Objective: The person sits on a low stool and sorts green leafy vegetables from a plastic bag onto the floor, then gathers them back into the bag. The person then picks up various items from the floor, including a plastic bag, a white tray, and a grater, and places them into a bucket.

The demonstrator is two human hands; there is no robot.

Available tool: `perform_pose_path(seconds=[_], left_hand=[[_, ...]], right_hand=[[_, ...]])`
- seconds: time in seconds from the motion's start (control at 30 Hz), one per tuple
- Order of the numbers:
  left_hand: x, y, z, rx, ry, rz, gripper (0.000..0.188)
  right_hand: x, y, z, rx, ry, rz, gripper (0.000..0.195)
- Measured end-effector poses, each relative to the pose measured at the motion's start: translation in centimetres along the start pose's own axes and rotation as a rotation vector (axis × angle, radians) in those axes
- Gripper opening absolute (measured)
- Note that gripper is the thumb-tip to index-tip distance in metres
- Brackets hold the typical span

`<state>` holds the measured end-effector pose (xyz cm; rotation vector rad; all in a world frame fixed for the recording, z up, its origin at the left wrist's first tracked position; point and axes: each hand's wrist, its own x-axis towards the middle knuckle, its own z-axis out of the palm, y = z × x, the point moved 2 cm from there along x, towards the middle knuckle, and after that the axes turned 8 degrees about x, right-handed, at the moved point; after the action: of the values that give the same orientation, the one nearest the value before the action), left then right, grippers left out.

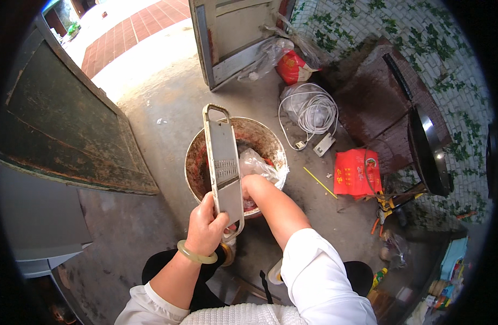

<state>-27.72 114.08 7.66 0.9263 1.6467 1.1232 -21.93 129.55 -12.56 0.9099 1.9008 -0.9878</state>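
Note:
My left hand (pixel 208 223) grips the lower end of a long grater (pixel 224 162) with a pale frame. Its handle loop points away from me, and a band of raised teeth crosses its middle. Beneath it stands a round, stained bucket (pixel 195 162) with a worn rim. My right hand (pixel 251 187) reaches down into the bucket, just right of the grater. Its fingers are hidden behind the grater, so what they touch cannot be seen. A clear plastic bag (pixel 255 161) lies inside the bucket, above my right wrist.
An open wooden door leaf (pixel 240 40) stands ahead, another panel (pixel 66 118) at left. On the floor to the right are a coiled white cable (pixel 316 111), a power strip (pixel 324 145), a yellow stick (pixel 320 183) and a red bag (pixel 356 172). A black wok (pixel 427 154) leans behind.

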Motion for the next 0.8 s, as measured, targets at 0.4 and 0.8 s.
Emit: perform_pose_path(seconds=[0.4, 0.8], left_hand=[[-0.2, -0.8, -0.2, 0.105, 0.053, 0.162, 0.023], [-1.1, -1.7, 3.6, 0.031, -0.177, 0.169, 0.034]], right_hand=[[-7.5, -1.3, 0.3, 0.091, 0.717, 0.015, 0.058], [-20.8, 2.5, 7.8, 0.592, 1.258, -0.404, 0.028]])
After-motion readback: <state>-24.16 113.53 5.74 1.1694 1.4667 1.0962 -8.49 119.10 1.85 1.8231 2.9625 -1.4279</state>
